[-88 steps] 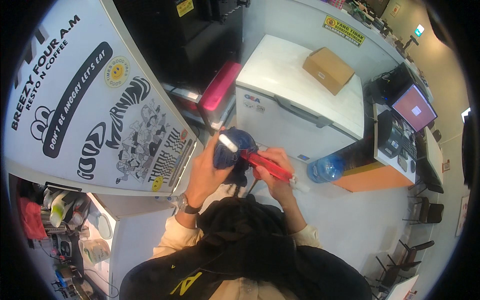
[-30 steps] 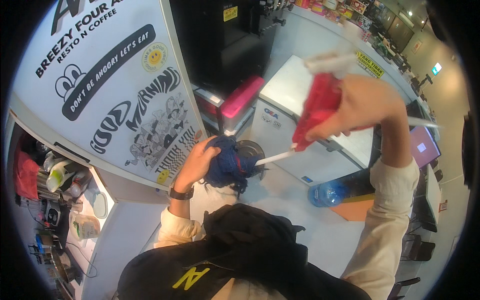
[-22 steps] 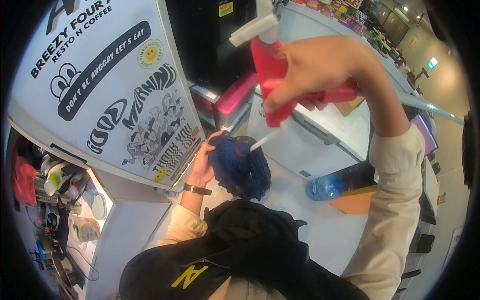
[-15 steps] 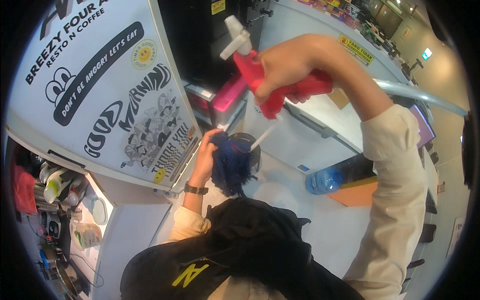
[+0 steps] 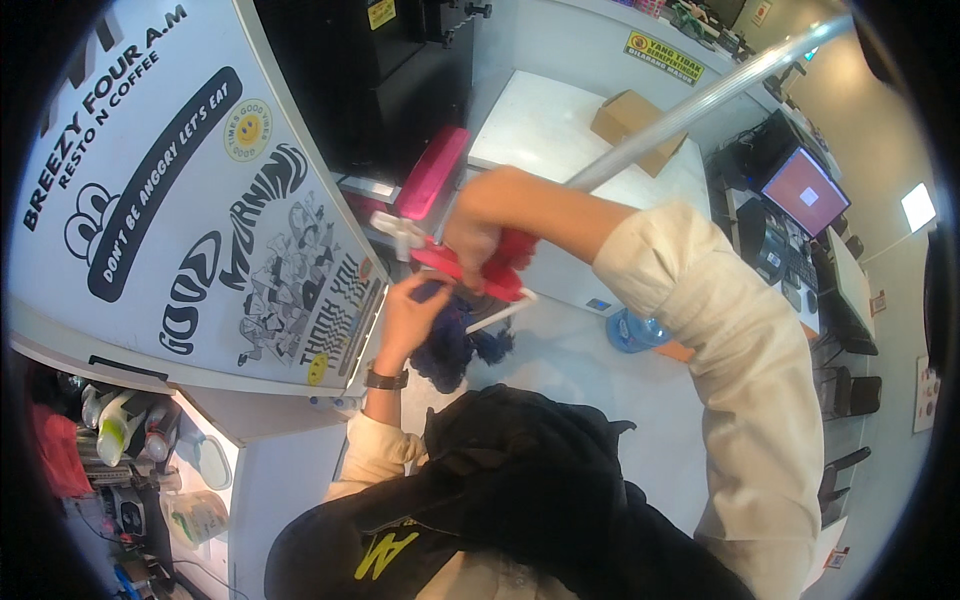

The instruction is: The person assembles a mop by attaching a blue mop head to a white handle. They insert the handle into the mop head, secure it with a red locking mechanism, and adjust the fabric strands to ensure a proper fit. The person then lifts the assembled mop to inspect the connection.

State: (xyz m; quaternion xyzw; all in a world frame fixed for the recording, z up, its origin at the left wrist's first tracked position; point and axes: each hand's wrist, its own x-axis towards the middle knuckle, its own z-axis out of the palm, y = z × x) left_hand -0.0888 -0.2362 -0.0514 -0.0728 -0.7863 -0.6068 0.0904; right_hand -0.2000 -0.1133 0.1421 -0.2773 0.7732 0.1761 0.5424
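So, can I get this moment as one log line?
right hand: grips red clamp | left hand: at clamp, blue yarn | pole: slants to upper right

The single view looks from the person's head steeply downward, over the dark clothes [image 5: 510,440], to the left hand [image 5: 408,315] and the right hand [image 5: 478,238], both near and around the middle. It faces the freezer [image 5: 545,120], farther ahead, while the door [image 5: 200,225] fills the left side. At the curved rim, small shapes seem hard to tell.
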